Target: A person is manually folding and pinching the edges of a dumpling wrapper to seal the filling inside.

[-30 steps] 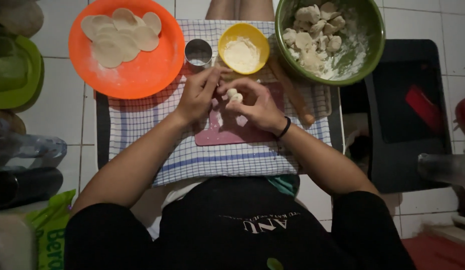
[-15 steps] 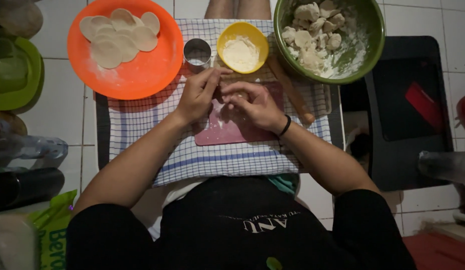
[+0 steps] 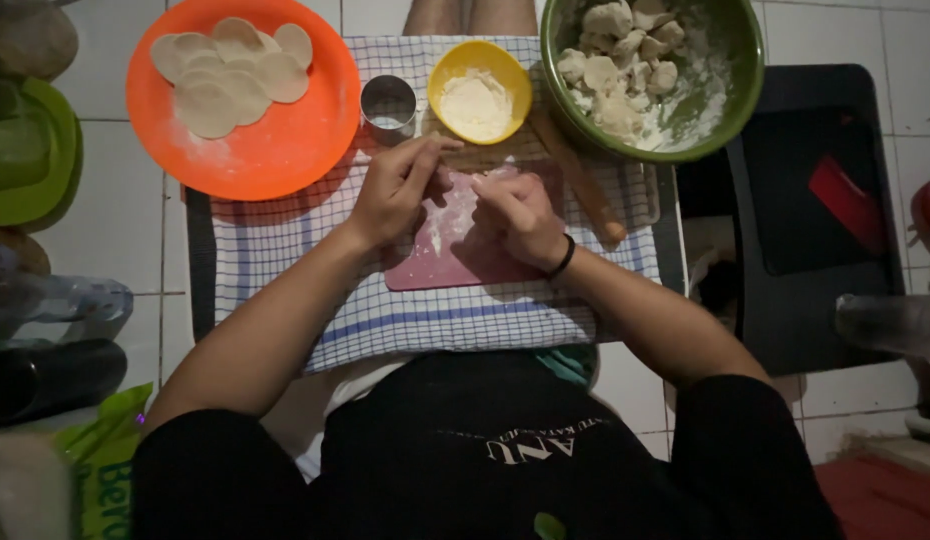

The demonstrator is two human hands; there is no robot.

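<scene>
Cutter ring, yellow bowl block ahead (sides free).

- A crumpled light-green plastic bag with darker green lettering lies at the lower left corner, just beside the person's left upper arm.
- A clear plastic bottle lying on its side rests at the left edge, above that bag; any label on it is too dim to make out.
- No signs or screens show.
</scene>
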